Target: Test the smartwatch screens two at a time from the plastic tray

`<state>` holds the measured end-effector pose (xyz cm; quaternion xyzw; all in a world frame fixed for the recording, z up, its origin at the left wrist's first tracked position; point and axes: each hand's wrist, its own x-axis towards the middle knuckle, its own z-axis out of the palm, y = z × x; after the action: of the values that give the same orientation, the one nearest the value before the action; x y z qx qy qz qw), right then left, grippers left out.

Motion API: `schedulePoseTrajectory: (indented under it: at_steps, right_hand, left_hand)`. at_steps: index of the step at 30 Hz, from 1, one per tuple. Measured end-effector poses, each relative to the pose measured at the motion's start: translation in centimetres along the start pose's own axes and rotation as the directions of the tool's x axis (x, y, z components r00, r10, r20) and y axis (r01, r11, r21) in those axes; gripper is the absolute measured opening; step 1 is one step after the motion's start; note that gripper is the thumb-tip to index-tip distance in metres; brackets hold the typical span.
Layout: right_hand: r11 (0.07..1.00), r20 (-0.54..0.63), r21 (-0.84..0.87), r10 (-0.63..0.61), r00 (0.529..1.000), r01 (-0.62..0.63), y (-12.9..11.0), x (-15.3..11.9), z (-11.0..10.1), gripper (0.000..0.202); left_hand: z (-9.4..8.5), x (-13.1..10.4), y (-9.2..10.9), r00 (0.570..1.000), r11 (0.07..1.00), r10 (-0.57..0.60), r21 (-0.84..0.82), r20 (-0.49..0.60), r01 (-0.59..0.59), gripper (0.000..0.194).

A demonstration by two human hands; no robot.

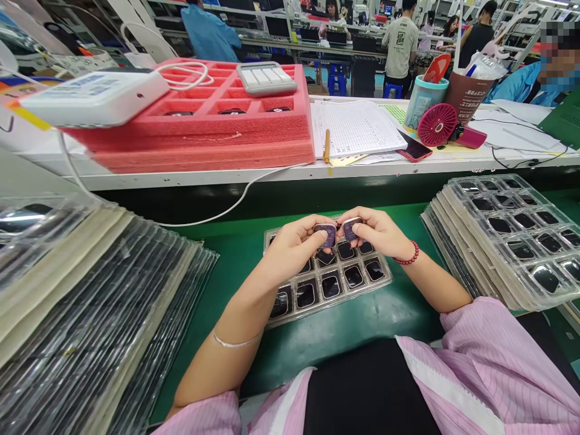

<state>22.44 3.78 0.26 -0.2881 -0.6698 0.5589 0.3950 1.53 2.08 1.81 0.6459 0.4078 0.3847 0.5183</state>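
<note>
My left hand (290,251) pinches a rounded-square piece with a dark purplish face (330,237), which looks like a smartwatch screen. A second such screen (347,229) is held between the thumb and fingers of my right hand (380,232). The two pieces are side by side, close together, just above a clear plastic tray (333,300). Black screens (353,276) sit in the tray's compartments. My hands and left forearm hide the tray's far rows and part of its left side.
Tall stacks of plastic trays stand at left (113,314) and right (493,241), the right one topped with screens. On the shelf are red foam (203,145), a white box (97,99), papers (353,130), a phone (414,148) and a fan (437,125). Several people are beyond.
</note>
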Motion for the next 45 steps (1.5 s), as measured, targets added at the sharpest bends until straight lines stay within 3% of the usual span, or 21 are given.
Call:
schedulePoseTrajectory:
  at_steps: [4,10,18,22,27,31,38,45]
  right_hand:
    - [1.000,-0.019,-0.013,0.004,1.000,-0.004,0.3,0.1,-0.2,0.021]
    - [1.000,0.004,-0.011,-0.012,1.000,0.012,1.0,0.2,-0.6,0.044]
    - [0.997,0.040,-0.060,-0.046,0.998,0.049,0.5,-0.2,-0.4,0.039]
    - [0.997,0.044,-0.022,-0.067,0.997,0.068,0.8,-0.1,-0.8,0.042]
    - [0.997,0.036,-0.039,-0.069,0.997,0.070,0.8,0.0,-0.7,0.040]
    - [0.991,0.020,-0.057,-0.121,0.992,0.122,0.6,-0.1,-0.4,0.046]
    - [0.994,0.019,-0.092,-0.060,0.998,0.062,1.0,0.1,-0.7,0.042]
    - [0.993,0.031,-0.078,-0.087,0.996,0.090,1.0,0.1,-0.6,0.049]
  left_hand:
    - [0.0,0.2,-0.4,1.000,1.000,-0.011,-0.009,-0.012,0.011,0.031]
    - [-0.1,0.5,-0.8,0.998,0.996,0.028,-0.077,-0.050,-0.032,0.035]
    - [-0.3,0.5,-0.8,0.997,0.995,0.032,-0.092,-0.075,-0.039,0.032]
    - [-0.2,0.4,-0.7,0.996,0.996,0.050,-0.071,-0.070,-0.055,0.041]
    - [-0.2,0.5,-0.9,0.996,0.993,0.039,-0.108,-0.081,-0.048,0.035]
    - [-0.3,0.6,-1.1,0.995,0.994,0.056,-0.087,-0.080,-0.063,0.044]
    - [-0.1,0.7,-1.3,0.996,0.991,0.028,-0.131,-0.086,-0.039,0.037]
    - [-0.4,0.6,-1.5,0.995,0.994,0.067,-0.084,-0.068,-0.072,0.049]
